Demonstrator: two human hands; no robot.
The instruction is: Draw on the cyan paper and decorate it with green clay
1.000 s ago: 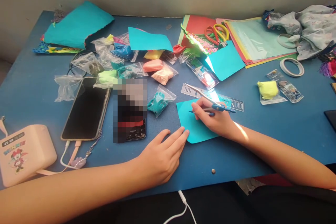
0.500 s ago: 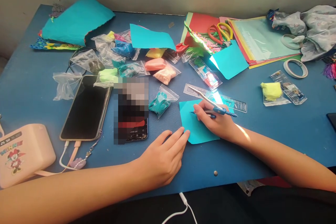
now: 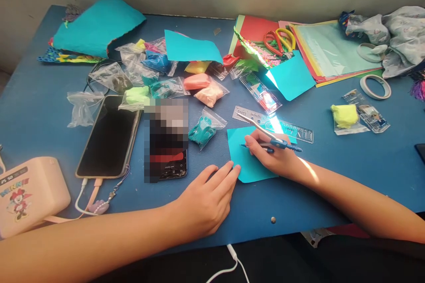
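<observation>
A small turquoise sheet of paper (image 3: 244, 166) lies on the blue table. My right hand (image 3: 270, 152) rests over it, fingers closed round a drawing compass (image 3: 282, 143) with a blue joint. One metal leg of the compass points up and left past the paper's far edge; the other leg has its blue tip low over the sheet, and I cannot tell if it touches. My left hand (image 3: 209, 199) lies flat with fingers stretched, fingertips on the paper's left edge. Behind the paper is a clear plastic ruler (image 3: 302, 134), partly hidden by my right hand.
Bagged clay, including a teal bag (image 3: 202, 132), sits behind my hands. Left are two phones, one a black phone (image 3: 108, 137), and a pink power bank (image 3: 33, 194). Scissors (image 3: 274, 42), coloured sheets (image 3: 332, 48), a tape roll (image 3: 375, 87) and yellow clay (image 3: 344, 116) lie right.
The compass's blue tip and my right fingers have shifted very slightly down and right over the paper. My left hand stays in place at the sheet's edge.
</observation>
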